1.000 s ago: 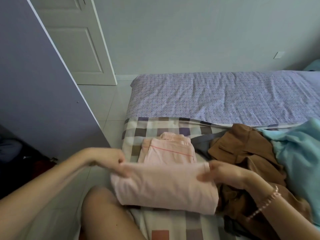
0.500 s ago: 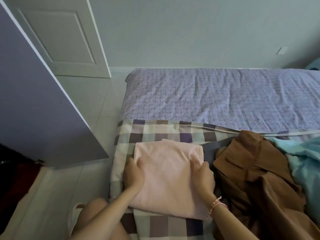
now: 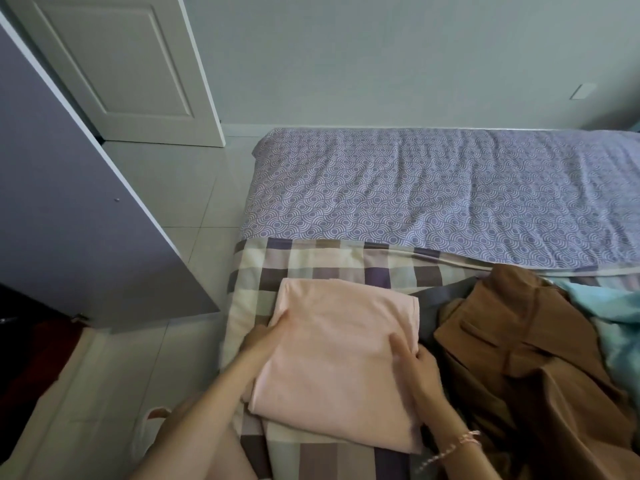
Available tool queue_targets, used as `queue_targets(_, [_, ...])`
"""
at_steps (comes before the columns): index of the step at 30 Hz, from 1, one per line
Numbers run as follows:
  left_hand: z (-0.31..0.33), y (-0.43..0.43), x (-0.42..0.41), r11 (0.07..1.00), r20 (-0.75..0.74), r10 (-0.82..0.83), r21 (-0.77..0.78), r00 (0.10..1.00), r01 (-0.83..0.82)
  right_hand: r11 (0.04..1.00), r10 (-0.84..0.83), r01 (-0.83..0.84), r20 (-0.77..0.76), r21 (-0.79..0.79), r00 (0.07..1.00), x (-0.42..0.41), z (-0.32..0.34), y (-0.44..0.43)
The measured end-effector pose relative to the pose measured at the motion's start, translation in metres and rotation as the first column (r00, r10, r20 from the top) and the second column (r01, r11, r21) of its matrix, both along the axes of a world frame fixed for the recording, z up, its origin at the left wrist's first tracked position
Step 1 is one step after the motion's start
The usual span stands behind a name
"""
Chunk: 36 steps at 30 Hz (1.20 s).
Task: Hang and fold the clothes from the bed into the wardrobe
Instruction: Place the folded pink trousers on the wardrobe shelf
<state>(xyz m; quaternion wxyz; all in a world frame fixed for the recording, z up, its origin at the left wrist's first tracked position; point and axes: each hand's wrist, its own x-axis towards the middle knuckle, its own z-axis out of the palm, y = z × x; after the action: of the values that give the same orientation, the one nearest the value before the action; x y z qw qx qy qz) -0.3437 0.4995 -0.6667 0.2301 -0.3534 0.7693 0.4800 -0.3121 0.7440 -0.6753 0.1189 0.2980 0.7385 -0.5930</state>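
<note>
A folded pink garment [image 3: 339, 368] lies on the checked blanket [image 3: 311, 261] at the near corner of the bed. My left hand [image 3: 261, 339] grips its left edge, with the fingers tucked out of sight under the fabric. At the right edge, my right hand [image 3: 417, 367] holds the garment with the thumb on top and the fingers down its side. A crumpled brown garment [image 3: 519, 341] lies just right of the pink one, with a grey piece [image 3: 436, 299] between them and a teal garment [image 3: 613, 317] at the far right.
The open wardrobe door [image 3: 69, 202] stands at the left, with the dark wardrobe inside [image 3: 27, 341] below it. A white room door [image 3: 114, 64] is behind. The purple patterned sheet [image 3: 433, 195] covers the far part of the bed. Tiled floor [image 3: 194, 188] lies between bed and wardrobe.
The pink garment went from held in the air to lying flat on the blanket. My hands pressed on top of it, then slid outward to its left and right edges.
</note>
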Motion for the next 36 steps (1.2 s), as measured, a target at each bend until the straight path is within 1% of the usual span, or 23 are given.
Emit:
queue_targets(1, [0.007,-0.006,0.002,0.978,0.026,0.009,0.209,1.000,-0.014,0.984,0.080,-0.069,0.063,-0.165,0.995,0.000,0.008,0.006])
queue_targets(2, [0.011,-0.008,0.003,0.931,0.040,-0.004,0.364,0.999,-0.011,0.949,0.158,-0.116,0.125,-0.294,0.979,-0.001,0.013,0.010])
queue_targets(4, [0.020,-0.005,0.015,0.828,0.063,-0.036,0.560,0.997,-0.005,0.869,0.269,-0.141,0.213,-0.474,0.939,0.001,0.027,0.016])
queue_targets(6, [0.030,-0.004,0.025,0.776,0.079,0.000,0.628,0.997,-0.050,0.776,0.325,-0.114,0.238,-0.620,0.915,-0.001,0.044,0.016])
queue_targets(8, [0.045,-0.006,0.034,0.749,0.070,0.107,0.650,0.992,-0.127,0.685,0.359,-0.114,0.197,-0.720,0.912,-0.002,0.061,0.015])
queue_targets(11, [0.086,-0.017,0.062,0.671,-0.002,0.244,0.722,0.970,-0.167,0.544,0.457,-0.186,0.103,-0.818,0.883,-0.004,0.089,0.008])
queue_targets(13, [0.117,-0.030,0.088,0.655,-0.051,0.294,0.738,0.954,-0.162,0.457,0.526,-0.240,0.043,-0.856,0.849,-0.006,0.109,-0.007])
queue_targets(15, [0.152,-0.050,0.120,0.680,-0.100,0.360,0.709,0.928,-0.187,0.378,0.607,-0.305,-0.015,-0.874,0.794,-0.005,0.128,-0.033])
queue_targets(16, [0.161,-0.056,0.131,0.681,-0.109,0.384,0.704,0.917,-0.202,0.362,0.627,-0.323,-0.028,-0.874,0.778,-0.004,0.135,-0.041])
queue_targets(17, [0.174,-0.070,0.150,0.701,-0.124,0.433,0.669,0.893,-0.247,0.317,0.673,-0.355,-0.055,-0.879,0.737,0.000,0.145,-0.060])
queue_targets(20, [0.190,-0.099,0.186,0.703,-0.157,0.534,0.628,0.831,-0.333,0.275,0.738,-0.424,-0.094,-0.863,0.668,0.010,0.162,-0.098])
queue_targets(21, [0.199,-0.114,0.202,0.712,-0.180,0.563,0.601,0.806,-0.364,0.248,0.768,-0.465,-0.120,-0.850,0.629,0.016,0.168,-0.121])
queue_targets(22, [0.200,-0.122,0.211,0.712,-0.187,0.581,0.589,0.792,-0.383,0.242,0.775,-0.488,-0.135,-0.839,0.617,0.018,0.170,-0.132])
queue_targets(24, [0.208,-0.144,0.239,0.696,-0.210,0.635,0.575,0.744,-0.431,0.204,0.813,-0.541,-0.167,-0.816,0.558,0.028,0.176,-0.171])
queue_targets(25, [0.211,-0.158,0.256,0.669,-0.217,0.680,0.573,0.700,-0.473,0.183,0.839,-0.566,-0.172,-0.804,0.516,0.034,0.177,-0.196])
queue_targets(27, [0.214,-0.171,0.280,0.623,-0.210,0.744,0.560,0.634,-0.546,0.168,0.864,-0.596,-0.174,-0.785,0.473,0.043,0.177,-0.232])
queue_targets(29, [0.214,-0.191,0.329,0.507,-0.205,0.852,0.554,0.482,-0.661,0.100,0.932,-0.685,-0.174,-0.722,0.319,0.068,0.181,-0.291])
queue_targets(30, [0.213,-0.195,0.340,0.465,-0.201,0.880,0.542,0.430,-0.700,0.080,0.941,-0.719,-0.185,-0.691,0.282,0.077,0.184,-0.305])
queue_targets(31, [0.211,-0.204,0.367,0.396,-0.199,0.917,0.535,0.344,-0.746,0.022,0.960,-0.754,-0.197,-0.656,0.199,0.096,0.187,-0.333])
queue_targets(32, [0.209,-0.210,0.390,0.347,-0.201,0.938,0.520,0.284,-0.780,-0.030,0.973,-0.783,-0.198,-0.621,0.120,0.113,0.190,-0.357])
queue_targets(33, [0.207,-0.213,0.399,0.319,-0.190,0.948,0.527,0.256,-0.788,-0.046,0.976,-0.805,-0.198,-0.592,0.090,0.122,0.190,-0.367])
queue_targets(34, [0.205,-0.218,0.423,0.256,-0.185,0.965,0.523,0.184,-0.813,-0.097,0.980,-0.818,-0.197,-0.567,0.020,0.142,0.191,-0.390])
queue_targets(36, [0.205,-0.222,0.446,0.191,-0.175,0.978,0.524,0.115,-0.830,-0.134,0.982,-0.840,-0.187,-0.526,-0.040,0.166,0.194,-0.411])
